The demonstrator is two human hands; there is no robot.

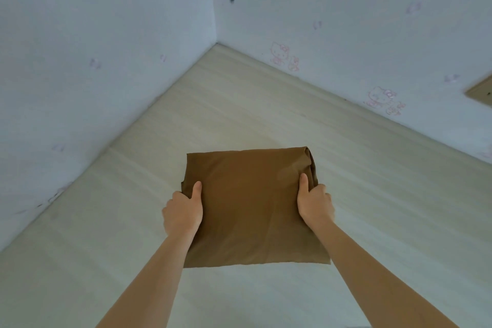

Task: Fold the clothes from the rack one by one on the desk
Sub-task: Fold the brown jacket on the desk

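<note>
With the brown folded garment as landmark, lying over the pale desk near the corner where two walls meet, the left hand grips its left edge, thumb flat on top and fingers tucked out of sight beneath. Across the cloth, the right hand pinches the right edge likewise, thumb up beside the bunched fold. Matched side grips likely keep the layers from sliding apart; whether the bundle rests on the desk or hangs just above it, I cannot tell.
</note>
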